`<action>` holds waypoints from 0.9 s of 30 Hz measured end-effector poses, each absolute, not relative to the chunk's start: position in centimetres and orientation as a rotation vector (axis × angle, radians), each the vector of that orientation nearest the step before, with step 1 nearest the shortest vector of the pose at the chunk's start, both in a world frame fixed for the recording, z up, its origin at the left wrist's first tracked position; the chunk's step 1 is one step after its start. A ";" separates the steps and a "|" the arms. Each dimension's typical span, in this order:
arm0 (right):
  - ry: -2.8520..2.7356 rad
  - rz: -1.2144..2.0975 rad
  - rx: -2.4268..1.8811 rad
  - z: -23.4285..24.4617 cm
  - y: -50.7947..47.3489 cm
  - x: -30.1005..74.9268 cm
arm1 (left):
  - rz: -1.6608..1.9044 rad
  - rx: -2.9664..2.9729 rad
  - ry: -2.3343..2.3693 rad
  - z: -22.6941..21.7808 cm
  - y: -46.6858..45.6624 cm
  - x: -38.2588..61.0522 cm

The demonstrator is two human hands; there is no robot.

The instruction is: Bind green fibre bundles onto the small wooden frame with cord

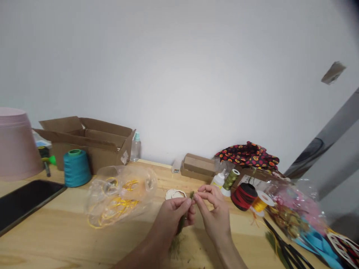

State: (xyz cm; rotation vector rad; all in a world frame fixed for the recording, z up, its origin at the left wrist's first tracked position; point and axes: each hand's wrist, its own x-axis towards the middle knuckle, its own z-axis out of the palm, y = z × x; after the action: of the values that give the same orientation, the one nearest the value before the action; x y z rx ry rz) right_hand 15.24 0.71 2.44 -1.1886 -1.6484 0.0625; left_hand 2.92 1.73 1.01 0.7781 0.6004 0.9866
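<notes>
My left hand [175,215] and my right hand [214,213] meet above the wooden table [56,239], fingertips pinched together. Between them is a thin olive-green tuft of thread or feather [191,195], its lower strands [179,228] hanging under my left palm. Both hands are closed on it. Just behind the fingers lie small pale wooden rings [174,194]. An olive thread spool [230,179] and a white glue bottle [218,180] stand close to the right.
A clear bag with yellow cords [120,200] lies left of the hands. Behind are a teal thread cone [75,168], an open cardboard box [89,142], a phone [25,201], a red spool [243,196], a gold spool [260,203], black scissors [288,250] and patterned fabric [248,154].
</notes>
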 end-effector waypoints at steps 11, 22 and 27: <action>-1.441 0.286 -1.211 2.9 0.6 15.6 | 1.005 0.993 0.711 0.4 2.2 2.9; -1.637 0.253 -1.255 3.5 0.4 15.7 | 0.997 1.495 0.916 0.7 1.6 2.7; -1.624 0.258 -1.253 3.5 0.4 15.6 | 0.967 1.581 0.944 0.6 1.5 2.7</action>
State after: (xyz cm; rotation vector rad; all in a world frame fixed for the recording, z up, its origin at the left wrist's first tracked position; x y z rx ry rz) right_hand 15.58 0.36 3.51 -1.2534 -1.6242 0.2584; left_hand 2.66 1.46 0.62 1.5814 0.9440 0.9667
